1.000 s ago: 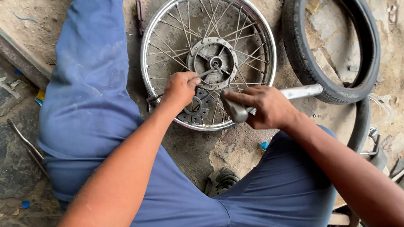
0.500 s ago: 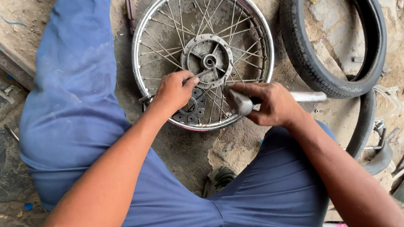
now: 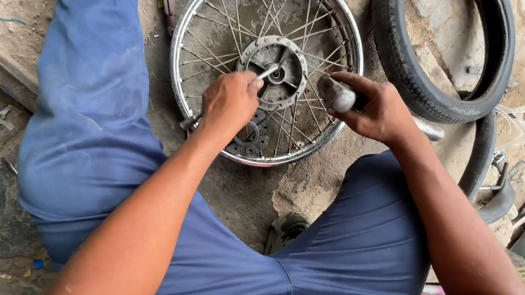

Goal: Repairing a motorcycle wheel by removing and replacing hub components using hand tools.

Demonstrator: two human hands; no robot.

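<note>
A spoked metal wheel (image 3: 185, 40) lies flat on the dirt between my legs, its grey hub (image 3: 273, 70) at the centre. My left hand (image 3: 228, 101) grips a thin metal rod (image 3: 267, 73) whose tip rests on the hub. Just right of the hub, my right hand (image 3: 378, 111) holds a hammer (image 3: 336, 95) by its metal handle, the head raised over the spokes. A dark sprocket (image 3: 250, 136) shows under the spokes below my left hand.
A black tyre (image 3: 401, 59) lies on the ground right of the wheel, with a rubber tube (image 3: 484, 153) curling below it. My legs in blue trousers (image 3: 89, 118) frame the wheel. Scrap tools (image 3: 507, 189) lie at the lower right.
The view has shifted closer to the wheel. My left hand has brought the rod's tip onto the hub, and my right hand has lifted the hammer head nearer the hub.
</note>
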